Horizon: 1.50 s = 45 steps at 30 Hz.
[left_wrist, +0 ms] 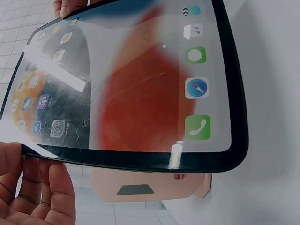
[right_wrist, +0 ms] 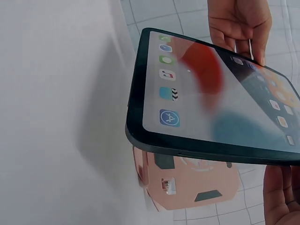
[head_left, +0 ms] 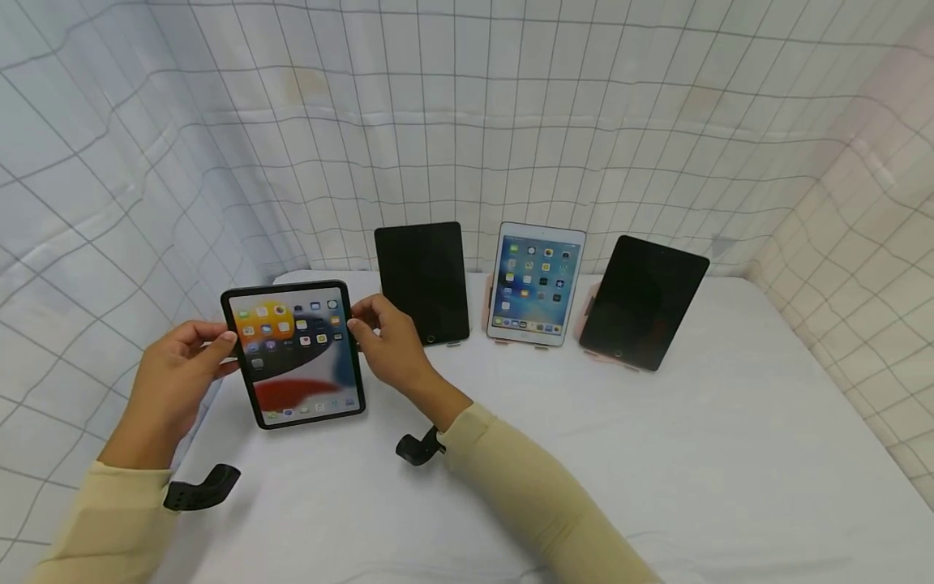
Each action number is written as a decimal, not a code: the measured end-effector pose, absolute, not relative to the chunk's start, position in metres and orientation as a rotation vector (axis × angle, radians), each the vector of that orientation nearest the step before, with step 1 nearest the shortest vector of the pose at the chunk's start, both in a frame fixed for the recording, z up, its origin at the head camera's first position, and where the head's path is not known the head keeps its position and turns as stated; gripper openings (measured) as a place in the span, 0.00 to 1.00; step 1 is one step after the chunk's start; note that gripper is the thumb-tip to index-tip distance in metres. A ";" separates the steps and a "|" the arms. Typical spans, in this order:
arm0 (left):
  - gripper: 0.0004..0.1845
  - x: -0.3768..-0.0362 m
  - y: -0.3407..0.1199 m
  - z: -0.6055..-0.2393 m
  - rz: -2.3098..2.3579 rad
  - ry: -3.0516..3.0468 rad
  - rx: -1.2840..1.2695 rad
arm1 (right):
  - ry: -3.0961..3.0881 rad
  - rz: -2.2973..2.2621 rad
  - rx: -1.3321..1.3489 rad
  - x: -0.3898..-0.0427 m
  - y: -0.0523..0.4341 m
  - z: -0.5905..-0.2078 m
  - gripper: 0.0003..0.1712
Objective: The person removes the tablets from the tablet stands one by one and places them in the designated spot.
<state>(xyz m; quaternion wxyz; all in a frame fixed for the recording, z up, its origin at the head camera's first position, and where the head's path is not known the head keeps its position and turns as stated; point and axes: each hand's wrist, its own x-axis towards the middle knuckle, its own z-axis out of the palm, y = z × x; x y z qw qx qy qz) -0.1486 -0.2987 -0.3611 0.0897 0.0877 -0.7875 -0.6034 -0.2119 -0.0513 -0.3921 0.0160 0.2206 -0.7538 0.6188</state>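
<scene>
Both hands pinch a black-framed tablet [head_left: 295, 349] by its two long sides, its lit screen showing app icons over an orange and red picture. On its left edge is the left hand [head_left: 182, 369], thumb in front and fingers behind. The right hand [head_left: 390, 341] grips the upper right edge. In the left wrist view the tablet [left_wrist: 140, 93] stands apart from a pink stand [left_wrist: 145, 185] behind it. The right wrist view also shows that pink stand [right_wrist: 197, 180], with dark pads on it, below and behind the tablet.
To the right, a dark-screened tablet [head_left: 423, 280], a white tablet [head_left: 536, 284] with a lit screen and another dark-screened tablet [head_left: 644, 302] lean back on stands. All are on a white-covered table [head_left: 657, 470]. A grid-patterned white curtain [head_left: 467, 105] surrounds the back and sides.
</scene>
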 end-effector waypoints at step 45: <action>0.17 -0.119 -0.331 -0.401 -1.688 -2.935 0.281 | -2.533 2.336 0.212 -0.156 -0.070 -0.441 0.02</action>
